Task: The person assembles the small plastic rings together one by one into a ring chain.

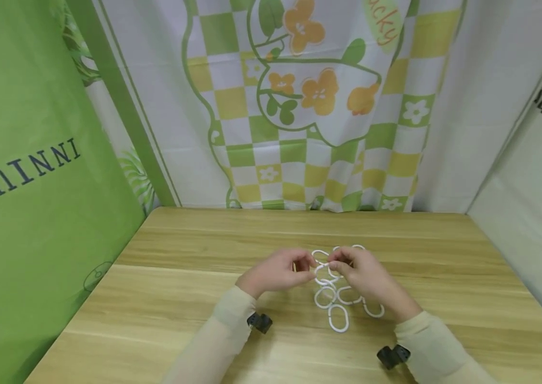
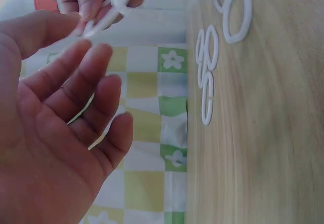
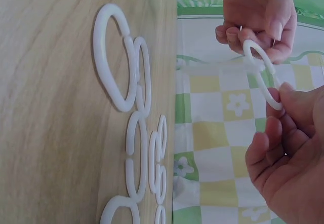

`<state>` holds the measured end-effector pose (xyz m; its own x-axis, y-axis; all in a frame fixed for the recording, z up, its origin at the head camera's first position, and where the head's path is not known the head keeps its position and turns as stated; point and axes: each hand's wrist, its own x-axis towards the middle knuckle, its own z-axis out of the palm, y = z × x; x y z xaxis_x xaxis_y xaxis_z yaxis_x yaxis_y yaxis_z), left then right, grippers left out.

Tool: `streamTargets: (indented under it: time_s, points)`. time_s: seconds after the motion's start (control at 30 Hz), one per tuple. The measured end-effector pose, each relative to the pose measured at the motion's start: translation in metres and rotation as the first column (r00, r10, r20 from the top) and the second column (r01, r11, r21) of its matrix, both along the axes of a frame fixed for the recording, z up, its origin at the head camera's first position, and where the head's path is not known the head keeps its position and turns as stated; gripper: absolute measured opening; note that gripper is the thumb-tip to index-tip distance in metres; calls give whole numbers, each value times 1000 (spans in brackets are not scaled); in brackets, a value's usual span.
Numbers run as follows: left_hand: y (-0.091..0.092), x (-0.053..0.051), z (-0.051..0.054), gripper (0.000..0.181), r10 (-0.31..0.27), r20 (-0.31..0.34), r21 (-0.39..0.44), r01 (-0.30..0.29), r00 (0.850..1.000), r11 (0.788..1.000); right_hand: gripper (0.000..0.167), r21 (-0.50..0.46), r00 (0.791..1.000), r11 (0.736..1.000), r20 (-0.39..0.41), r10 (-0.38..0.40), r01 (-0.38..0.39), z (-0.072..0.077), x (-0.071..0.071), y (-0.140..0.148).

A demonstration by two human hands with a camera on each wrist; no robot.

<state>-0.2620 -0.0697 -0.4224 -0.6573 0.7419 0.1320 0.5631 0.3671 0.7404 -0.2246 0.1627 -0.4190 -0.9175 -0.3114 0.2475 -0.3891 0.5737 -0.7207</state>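
Observation:
My right hand (image 1: pixel 359 272) pinches a white oval plastic link (image 3: pixel 261 82) between thumb and fingertips, above the table. Across that link runs a blurred pale strip (image 3: pixel 217 68), perhaps another link. My left hand (image 1: pixel 280 272) faces it from the left, fingers loosely bent, with a gap between thumb and index finger. One end of the held link lies close to the left fingertips; contact is unclear. Beneath both hands, several similar links (image 1: pixel 347 320) lie on the tabletop, some overlapping. One link (image 3: pixel 99 57) shows a small gap in its loop.
The wooden table (image 1: pixel 155 304) runs to a patterned curtain (image 1: pixel 290 170) at its back edge. A green cloth (image 1: pixel 35 240) hangs at the left and a white one (image 1: pixel 534 213) at the right. Each sleeve carries a small black camera (image 1: pixel 259 322).

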Motion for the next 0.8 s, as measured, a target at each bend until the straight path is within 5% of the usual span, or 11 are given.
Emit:
streamTargets:
  time_s: [0.3,0.47,0.6,0.8]
  points:
    - [2,-5,-5,8,112,-33,73,-109,993,991,7,-175,996,984,86,-26,41,2,-1,-4]
    - [0,-7,-5,6,157,-29,85,-154,987,984,10,-193,992,981,127,-2,27,-3,-6,0]
    - [-4,-8,-3,7,201,-34,78,-198,979,977,13,-136,991,989,133,-33,51,-14,-20,11]
    - [-9,-9,2,6,204,-61,102,-198,977,975,11,117,995,991,74,-66,57,-31,-55,18]
